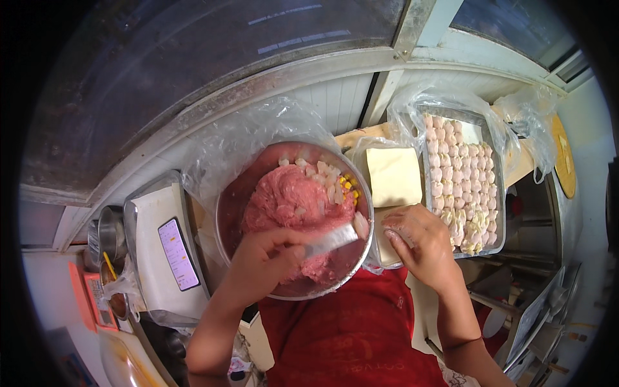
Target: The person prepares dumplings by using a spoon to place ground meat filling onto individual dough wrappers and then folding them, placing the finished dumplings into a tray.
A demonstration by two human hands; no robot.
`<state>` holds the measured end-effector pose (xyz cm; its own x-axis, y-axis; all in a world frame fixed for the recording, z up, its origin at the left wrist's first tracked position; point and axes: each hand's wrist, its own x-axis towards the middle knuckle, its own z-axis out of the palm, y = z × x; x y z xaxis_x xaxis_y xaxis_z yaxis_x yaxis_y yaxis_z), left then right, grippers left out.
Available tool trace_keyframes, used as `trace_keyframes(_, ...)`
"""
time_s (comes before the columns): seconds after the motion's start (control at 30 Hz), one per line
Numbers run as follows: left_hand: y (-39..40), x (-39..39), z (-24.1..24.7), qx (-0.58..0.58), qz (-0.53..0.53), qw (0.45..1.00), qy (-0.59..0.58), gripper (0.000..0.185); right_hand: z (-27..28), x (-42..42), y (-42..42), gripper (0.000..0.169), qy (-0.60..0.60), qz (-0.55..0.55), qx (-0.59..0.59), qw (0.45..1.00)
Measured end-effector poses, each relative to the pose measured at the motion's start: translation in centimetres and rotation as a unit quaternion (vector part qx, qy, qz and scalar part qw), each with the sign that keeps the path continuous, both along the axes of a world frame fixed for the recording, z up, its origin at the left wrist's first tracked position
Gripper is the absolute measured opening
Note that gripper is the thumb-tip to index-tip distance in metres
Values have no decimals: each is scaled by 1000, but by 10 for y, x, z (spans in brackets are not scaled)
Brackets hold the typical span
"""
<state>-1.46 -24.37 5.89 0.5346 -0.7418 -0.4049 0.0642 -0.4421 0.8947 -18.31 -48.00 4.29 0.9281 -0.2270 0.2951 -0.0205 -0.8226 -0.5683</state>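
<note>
My left hand (pixel 271 261) grips a flat metal spatula (pixel 333 240) inside a large metal bowl (pixel 366 193). The bowl holds a mound of pink minced meat (pixel 290 193), pale chunks that look like shrimp (pixel 326 171) and yellow corn kernels (pixel 349 186). One pale chunk (pixel 361 225) lies at the blade's tip. Right of the bowl, my right hand (pixel 418 242) is curled over the lower part of the dough wrappers, its palm side partly hidden. Above it lies a stack of square yellow dough wrappers (pixel 394 176) on plastic.
Rows of filled dumplings sit on a metal tray (pixel 502 227) at right, with clear plastic (pixel 411 104) around it. To the left, a phone (pixel 179 254) with a lit screen lies on a lined tray (pixel 145 227). A red scale (pixel 92 300) and small metal pots (pixel 112 227) stand farther left.
</note>
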Motion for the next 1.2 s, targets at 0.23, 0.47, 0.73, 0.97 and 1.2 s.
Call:
trace_keyframes(0.23,-21,15,-19,23,-99,766,-635,20,-4,15,-10,18,-46,-29,-79,995)
trace_keyframes(0.47,4,-1,38,70,-135,773,-616,17,0,35,-25,28,-6,-21,-113,993)
trace_keyframes(0.73,36,-27,46,100,-173,863,-463,19,-3,40,-28,9,9,-15,-59,998)
trace_keyframes(0.97,47,-37,38,99,-138,891,-421,14,4,43,-36,1,40,-19,160,986)
trace_keyframes(1.2,47,-42,32,47,-82,950,-299,14,1,42,-51,4,79,-3,252,965)
